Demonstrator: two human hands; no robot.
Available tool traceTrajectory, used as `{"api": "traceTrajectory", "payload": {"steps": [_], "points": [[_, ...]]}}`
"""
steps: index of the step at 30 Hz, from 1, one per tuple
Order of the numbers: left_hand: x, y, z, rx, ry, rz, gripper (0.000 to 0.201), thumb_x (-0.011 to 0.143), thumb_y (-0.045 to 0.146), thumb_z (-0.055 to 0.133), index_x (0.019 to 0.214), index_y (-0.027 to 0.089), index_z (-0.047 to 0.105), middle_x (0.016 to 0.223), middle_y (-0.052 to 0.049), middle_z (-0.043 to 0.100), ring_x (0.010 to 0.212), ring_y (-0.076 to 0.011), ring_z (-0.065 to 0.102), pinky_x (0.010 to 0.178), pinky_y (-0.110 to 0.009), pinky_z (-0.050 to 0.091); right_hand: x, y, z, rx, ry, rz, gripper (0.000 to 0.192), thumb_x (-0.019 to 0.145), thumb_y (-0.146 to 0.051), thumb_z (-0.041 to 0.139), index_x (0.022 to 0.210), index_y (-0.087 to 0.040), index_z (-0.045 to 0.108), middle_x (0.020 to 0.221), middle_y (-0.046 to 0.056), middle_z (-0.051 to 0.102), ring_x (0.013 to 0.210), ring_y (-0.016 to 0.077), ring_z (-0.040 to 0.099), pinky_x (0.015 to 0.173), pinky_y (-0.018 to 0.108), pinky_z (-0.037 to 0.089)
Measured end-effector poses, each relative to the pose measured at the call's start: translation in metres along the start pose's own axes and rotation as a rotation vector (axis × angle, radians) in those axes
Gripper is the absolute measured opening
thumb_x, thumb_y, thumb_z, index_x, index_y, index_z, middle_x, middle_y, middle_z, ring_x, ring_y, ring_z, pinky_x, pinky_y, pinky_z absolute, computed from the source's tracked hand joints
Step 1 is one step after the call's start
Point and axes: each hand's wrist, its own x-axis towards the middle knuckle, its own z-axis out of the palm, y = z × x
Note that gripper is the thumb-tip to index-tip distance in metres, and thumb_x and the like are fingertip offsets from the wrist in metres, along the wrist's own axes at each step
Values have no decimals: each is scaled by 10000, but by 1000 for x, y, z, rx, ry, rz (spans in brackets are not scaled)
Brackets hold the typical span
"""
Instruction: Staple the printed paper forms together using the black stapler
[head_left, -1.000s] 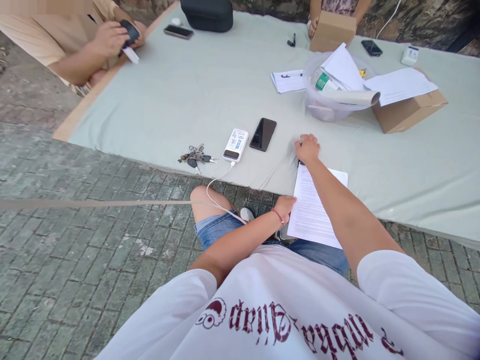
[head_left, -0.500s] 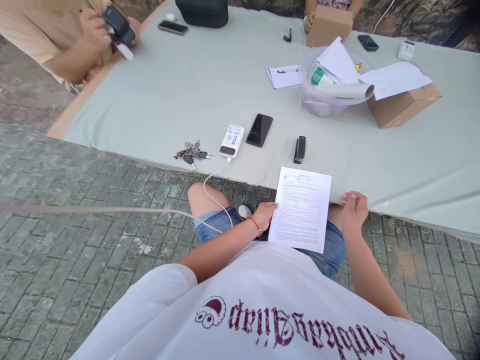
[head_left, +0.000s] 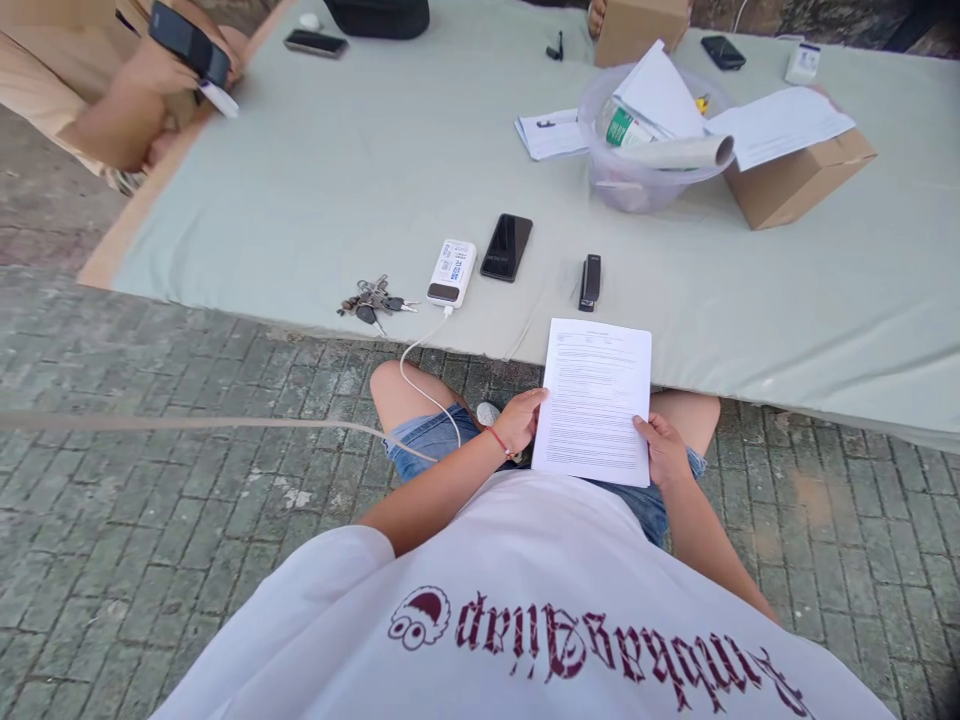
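A white printed paper document lies over the table's near edge and my lap, its text facing up. My left hand pinches its left edge, with a red string on the wrist. On the opposite edge my right hand has closed, thumb on top of the sheet and fingers beneath, out of sight. How many sheets there are I cannot tell. Just beyond the top of the paper stands a black stapler. A black phone rests further left on the cloth.
A white power bank with a cable running to my lap lies beside a bunch of keys. Further back are a plastic basin holding papers and a bottle, and a cardboard box. At far left, another person holds a dark device.
My right hand has moved left from the table edge and taken hold of the paper's right side. My left hand keeps its grip. The whole view has shifted slightly.
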Motion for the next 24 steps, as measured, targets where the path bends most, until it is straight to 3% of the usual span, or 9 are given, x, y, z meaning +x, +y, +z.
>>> {"api": "traceTrajectory", "payload": {"steps": [4, 6, 11, 14, 20, 24], "points": [[-14, -8, -8, -83, -189, -149, 369, 863, 419, 762, 1089, 128, 755, 1075, -152, 796, 1043, -297, 741, 988, -423, 543, 4, -4, 3, -7, 18, -7, 477, 585, -572, 895, 837, -273, 622, 794, -12, 766, 717, 232, 727, 707, 414, 649], [-18, -13, -13, -77, -229, -238, 392, 884, 409, 729, 1127, 102, 752, 1115, -187, 789, 1091, -324, 738, 1020, -450, 541, 4, -4, 4, -12, 13, -13, 443, 618, -559, 886, 851, -272, 641, 824, -9, 774, 749, 235, 736, 738, 420, 651], [-16, -22, -22, 25, -88, -204, 225, 818, 158, 771, 1012, 44, 765, 1018, -204, 799, 868, -288, 775, 927, -445, 593, 2, -1, 4, -19, -21, -43, 417, 693, -539, 872, 936, -255, 687, 960, 13, 796, 852, 235, 757, 824, 420, 650], [-14, -24, -21, 32, 3, -150, 222, 784, 85, 796, 1001, 48, 769, 1006, -190, 803, 807, -271, 775, 912, -468, 608, 0, 1, 4, -47, 17, -69, 467, 669, -511, 905, 978, -243, 680, 970, 16, 796, 853, 224, 756, 797, 386, 652], [-13, -25, -21, -61, -8, -151, 299, 904, 324, 756, 1031, 54, 764, 1002, -197, 803, 921, -295, 783, 940, -443, 615, -5, -1, -5, -59, -17, -22, 464, 656, -472, 913, 1021, -256, 726, 1027, 24, 810, 902, 262, 774, 821, 424, 666], [-12, -22, -23, -63, 14, -132, 296, 913, 344, 749, 1014, 66, 765, 987, -184, 805, 953, -286, 782, 954, -407, 605, 1, -6, -24, -93, 21, -30, 461, 678, -455, 877, 1088, -278, 764, 1085, 22, 809, 1006, 303, 773, 878, 471, 664]]}}
